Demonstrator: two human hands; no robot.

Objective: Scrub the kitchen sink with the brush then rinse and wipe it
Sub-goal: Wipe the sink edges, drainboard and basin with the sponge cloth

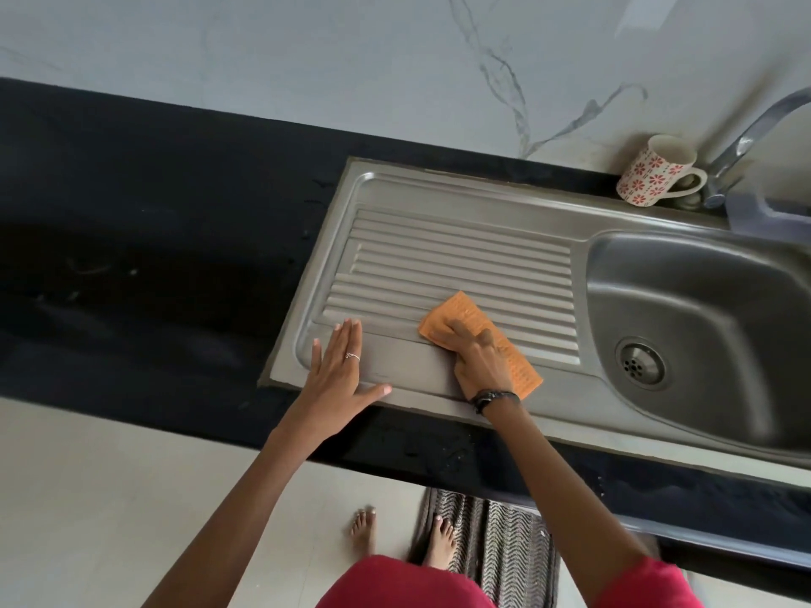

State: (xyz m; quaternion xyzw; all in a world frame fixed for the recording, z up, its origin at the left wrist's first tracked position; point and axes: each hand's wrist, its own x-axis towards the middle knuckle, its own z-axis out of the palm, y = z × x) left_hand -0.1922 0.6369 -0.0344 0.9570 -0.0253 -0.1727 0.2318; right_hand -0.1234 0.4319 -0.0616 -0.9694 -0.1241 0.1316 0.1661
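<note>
A steel kitchen sink (443, 199) with a ribbed drainboard on the left and a basin (702, 291) with a round drain (640, 364) on the right is set in a black counter. My right hand (480, 357) presses an orange cloth (461, 313) onto the front part of the drainboard, fingers curled over it. My left hand (340, 370) lies flat with straight fingers on the drainboard's front left corner, a ring on one finger. No brush is in view.
A flowered mug (656, 171) stands behind the sink beside the tap (746, 142). A translucent holder (763, 215) sits at the basin's back edge. The black counter (153, 256) stretches left. A striped mat (491, 546) lies on the floor by my feet.
</note>
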